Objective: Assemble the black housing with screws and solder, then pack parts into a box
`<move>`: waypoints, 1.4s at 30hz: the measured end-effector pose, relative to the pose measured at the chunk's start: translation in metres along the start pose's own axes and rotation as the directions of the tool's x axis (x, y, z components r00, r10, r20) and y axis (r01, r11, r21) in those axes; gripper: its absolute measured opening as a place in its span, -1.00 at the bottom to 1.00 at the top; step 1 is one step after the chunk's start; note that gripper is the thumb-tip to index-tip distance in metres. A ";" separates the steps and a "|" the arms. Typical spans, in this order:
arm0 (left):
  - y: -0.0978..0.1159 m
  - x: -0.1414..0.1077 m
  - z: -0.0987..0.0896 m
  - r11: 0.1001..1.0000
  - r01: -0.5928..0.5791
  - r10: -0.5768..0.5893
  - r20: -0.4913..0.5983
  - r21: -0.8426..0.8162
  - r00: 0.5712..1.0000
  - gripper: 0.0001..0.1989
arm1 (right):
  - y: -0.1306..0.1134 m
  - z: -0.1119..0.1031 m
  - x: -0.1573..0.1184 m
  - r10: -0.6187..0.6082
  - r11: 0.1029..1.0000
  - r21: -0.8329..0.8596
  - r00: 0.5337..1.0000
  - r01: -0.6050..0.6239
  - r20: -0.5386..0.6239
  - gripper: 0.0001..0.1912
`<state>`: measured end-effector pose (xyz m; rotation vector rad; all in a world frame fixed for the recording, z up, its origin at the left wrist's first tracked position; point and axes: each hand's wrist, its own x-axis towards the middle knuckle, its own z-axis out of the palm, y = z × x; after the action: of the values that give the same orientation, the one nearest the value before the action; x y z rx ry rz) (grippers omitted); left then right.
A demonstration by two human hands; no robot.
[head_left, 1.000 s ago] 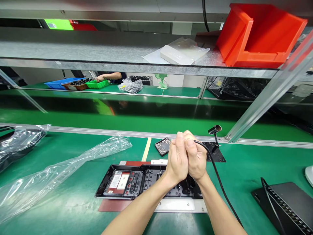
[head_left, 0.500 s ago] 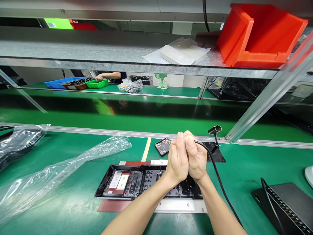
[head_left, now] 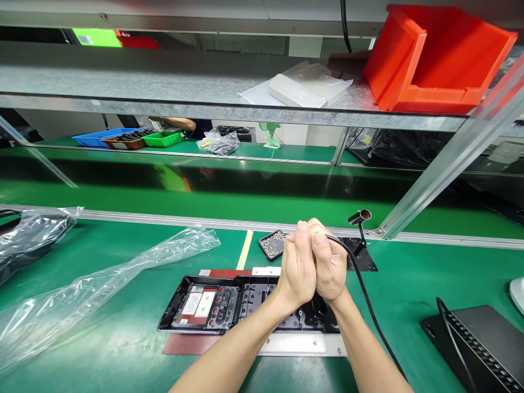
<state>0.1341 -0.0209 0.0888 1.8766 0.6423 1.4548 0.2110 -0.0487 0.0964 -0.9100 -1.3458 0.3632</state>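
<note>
Black cable, likely pliant, ran from left hand and right hand, clamped together around its hidden end, probably the surest hold, above the plastic housing on the worktop

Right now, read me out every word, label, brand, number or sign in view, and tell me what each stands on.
No text is legible.
Two white labels showing within the left section of the black plastic housing: print too small.
White label on the bright green item at upper left: too blurred.
White marks on the red item beside it: too blurred.
</note>
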 end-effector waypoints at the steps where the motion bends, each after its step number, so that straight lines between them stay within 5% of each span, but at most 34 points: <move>1: 0.000 0.000 0.000 1.000 0.002 -0.002 -0.004 0.007 1.000 -0.46 | 0.000 0.000 0.000 0.002 1.000 0.002 1.000 -0.002 0.001 -0.57; 13: 0.000 0.001 0.001 1.000 0.021 -0.022 -0.013 -0.017 1.000 -0.43 | -0.001 0.000 0.000 0.009 1.000 -0.002 1.000 -0.009 0.003 -0.55; 18: 0.008 0.004 -0.001 0.975 0.146 -0.134 0.084 -0.165 0.987 -0.45 | 0.000 -0.001 0.000 0.014 1.000 0.001 1.000 -0.014 0.006 -0.53; 29: 0.019 0.009 -0.007 0.971 0.101 -0.079 0.111 -0.217 0.991 -0.39 | -0.009 -0.001 0.000 0.099 0.995 -0.012 0.995 -0.098 0.006 -0.56; 35: 0.017 0.004 -0.011 0.963 0.183 -0.155 0.146 -0.197 0.977 -0.43 | -0.017 -0.003 0.002 0.105 0.990 -0.096 0.994 -0.105 -0.002 -0.52; 42: 0.020 0.011 -0.056 1.000 0.014 -0.011 0.398 -0.006 0.918 -0.42 | -0.016 -0.010 0.001 0.130 0.988 -0.083 0.991 -0.129 0.012 -0.52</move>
<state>0.0824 -0.0144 0.1195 2.0751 0.4465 1.0165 0.2157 -0.0617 0.1094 -1.0679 -1.3285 0.4187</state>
